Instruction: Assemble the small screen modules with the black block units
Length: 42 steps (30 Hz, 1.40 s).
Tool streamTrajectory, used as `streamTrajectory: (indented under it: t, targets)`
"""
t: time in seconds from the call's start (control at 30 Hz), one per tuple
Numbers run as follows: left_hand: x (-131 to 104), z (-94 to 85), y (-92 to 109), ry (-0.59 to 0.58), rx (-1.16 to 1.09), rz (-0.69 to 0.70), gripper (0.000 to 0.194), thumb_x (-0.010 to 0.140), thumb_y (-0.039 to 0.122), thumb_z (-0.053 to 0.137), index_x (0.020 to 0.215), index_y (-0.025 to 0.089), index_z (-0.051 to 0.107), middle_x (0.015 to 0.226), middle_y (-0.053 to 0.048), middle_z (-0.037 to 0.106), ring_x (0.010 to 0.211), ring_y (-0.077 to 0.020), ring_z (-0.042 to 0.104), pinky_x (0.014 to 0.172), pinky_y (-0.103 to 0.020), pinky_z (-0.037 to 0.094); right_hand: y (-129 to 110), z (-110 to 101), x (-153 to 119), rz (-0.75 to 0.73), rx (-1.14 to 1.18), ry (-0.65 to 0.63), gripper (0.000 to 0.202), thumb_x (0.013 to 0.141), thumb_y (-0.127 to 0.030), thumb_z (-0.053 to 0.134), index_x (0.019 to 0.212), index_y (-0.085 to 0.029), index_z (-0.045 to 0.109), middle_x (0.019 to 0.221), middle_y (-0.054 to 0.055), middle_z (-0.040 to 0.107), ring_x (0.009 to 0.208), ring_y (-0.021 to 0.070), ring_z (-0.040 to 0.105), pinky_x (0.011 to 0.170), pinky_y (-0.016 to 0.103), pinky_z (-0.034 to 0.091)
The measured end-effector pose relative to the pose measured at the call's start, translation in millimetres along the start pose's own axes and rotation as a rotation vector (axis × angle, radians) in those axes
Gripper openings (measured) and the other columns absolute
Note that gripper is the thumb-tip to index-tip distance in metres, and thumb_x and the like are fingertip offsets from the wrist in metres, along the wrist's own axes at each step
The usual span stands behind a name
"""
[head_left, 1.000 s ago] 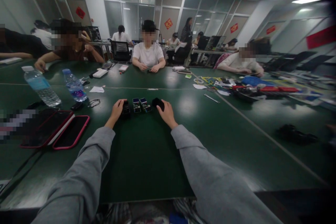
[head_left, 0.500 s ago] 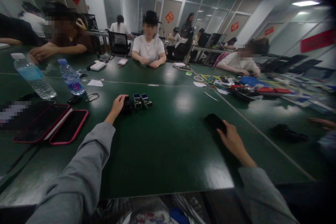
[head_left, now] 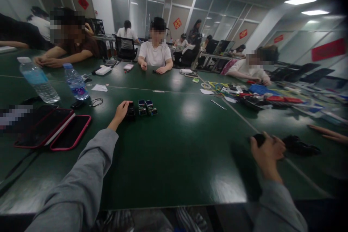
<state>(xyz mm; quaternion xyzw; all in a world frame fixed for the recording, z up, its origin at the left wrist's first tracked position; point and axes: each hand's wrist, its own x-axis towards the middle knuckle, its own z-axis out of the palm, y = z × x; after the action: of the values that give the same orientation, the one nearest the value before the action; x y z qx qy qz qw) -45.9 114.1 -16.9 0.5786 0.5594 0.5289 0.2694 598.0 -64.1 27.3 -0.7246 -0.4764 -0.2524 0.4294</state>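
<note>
1. Left hand (head_left: 121, 112): partly curled, fingers laid against a black block (head_left: 131, 111) on the table (head_left: 174, 159); whether it grips the block cannot be told.
2. Right hand (head_left: 269, 149): well apart from the left hand, slightly blurred, fingers bent and closed around a dark object (head_left: 258, 139), which shows between thumb and fingers.
3. Just right of the left hand, beyond the black block, two small circuit modules (head_left: 146, 108) lie side by side.
4. Just right of the right hand lies a black bundle (head_left: 301, 145); past it, another person's hand (head_left: 327, 133) extends over the table.
5. Left of the left hand: a pink-edged phone (head_left: 71, 133); farther out, a blue-capped bottle (head_left: 77, 83).
</note>
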Motion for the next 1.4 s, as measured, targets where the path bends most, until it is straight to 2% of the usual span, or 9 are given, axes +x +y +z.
streamTrajectory:
  t: [0.07,0.17,0.27,0.33,0.4,0.53,0.63,1.07,1.4]
  targets:
    - [-0.6,-0.7,0.5,0.003,-0.003,0.003,0.040,0.091,0.047,0.042,0.104,0.023,0.070,0.107,-0.005,0.069,0.097,-0.0219,0.061,0.088,-0.035,0.048,-58.3,22.4,-7.5,-0.135,0.090,-0.205,0.087,0.083,-0.079,0.025,0.133,-0.014,0.055,0.125,0.036,0.045,0.126,0.0473,0.039,0.089,0.071,0.031]
    - [-0.5,-1.6,0.0,0.008,-0.002,-0.001,0.039,0.091,0.046,0.043,0.104,0.022,0.070,0.107,-0.006,0.068,0.098,-0.0220,0.061,0.088,-0.035,0.048,-163.4,58.7,-37.6,-0.320,0.183,-0.366,0.062,0.093,-0.063,0.030,0.134,-0.023,0.053,0.131,0.019,0.052,0.125,0.0334,0.045,0.097,0.056,0.041]
    - [-0.2,-1.6,-0.2,-0.001,-0.001,-0.011,0.039,0.091,0.047,0.042,0.104,0.022,0.070,0.107,-0.006,0.069,0.098,-0.0222,0.062,0.088,-0.036,0.049,-261.9,86.8,-79.3,-0.584,0.332,-0.588,0.055,0.096,-0.048,0.041,0.146,-0.027,0.036,0.152,0.013,0.032,0.138,0.0300,0.033,0.106,0.053,0.036]
    - [0.1,-0.9,0.3,-0.014,0.006,-0.002,0.039,0.091,0.046,0.042,0.104,0.023,0.070,0.108,-0.006,0.069,0.100,-0.0223,0.062,0.090,-0.036,0.048,-310.0,98.9,-100.2,-0.734,0.435,-0.668,0.056,0.095,-0.043,0.046,0.148,-0.030,0.031,0.157,0.009,0.023,0.144,0.0285,0.024,0.112,0.052,0.029]
    - [1.0,0.3,1.1,-0.029,0.012,0.011,0.038,0.092,0.046,0.042,0.104,0.023,0.070,0.109,-0.005,0.069,0.101,-0.0222,0.062,0.092,-0.037,0.048,-339.0,108.0,-110.2,-0.788,0.504,-0.716,0.053,0.094,-0.039,0.051,0.145,-0.030,0.036,0.156,0.008,0.025,0.144,0.0292,0.023,0.114,0.053,0.026]
    - [5.0,3.1,2.2,-0.040,0.010,0.022,0.036,0.092,0.043,0.043,0.102,0.022,0.070,0.108,-0.005,0.070,0.102,-0.0216,0.062,0.094,-0.037,0.047,-350.4,120.5,-107.4,-0.698,0.562,-0.790,0.030,0.095,-0.031,0.050,0.124,-0.027,0.055,0.142,0.009,0.043,0.126,0.0287,0.047,0.099,0.050,0.043]
    - [7.5,4.2,2.0,-0.041,0.013,0.021,0.036,0.091,0.043,0.043,0.100,0.022,0.071,0.106,-0.005,0.070,0.101,-0.0217,0.062,0.095,-0.037,0.047,-343.5,122.5,-103.4,-0.609,0.587,-0.742,0.018,0.094,-0.026,0.050,0.108,-0.024,0.061,0.123,0.010,0.053,0.110,0.0258,0.056,0.091,0.044,0.049]
    - [7.6,4.8,0.6,-0.039,0.011,0.014,0.036,0.092,0.043,0.043,0.101,0.022,0.071,0.106,-0.006,0.070,0.100,-0.0221,0.062,0.093,-0.038,0.047,-340.8,122.4,-105.1,-0.438,0.724,-0.728,0.038,0.095,-0.031,0.046,0.131,-0.020,0.045,0.119,0.012,0.056,0.104,0.0254,0.058,0.091,0.043,0.051]
    - [8.6,4.0,-0.9,-0.060,0.007,0.000,0.037,0.092,0.045,0.043,0.102,0.022,0.070,0.106,-0.006,0.070,0.099,-0.0220,0.062,0.092,-0.038,0.048,-336.3,139.4,-104.8,-0.262,0.666,-0.737,0.032,0.099,-0.036,0.036,0.114,-0.017,0.057,0.105,0.013,0.063,0.096,0.0257,0.059,0.085,0.043,0.049]
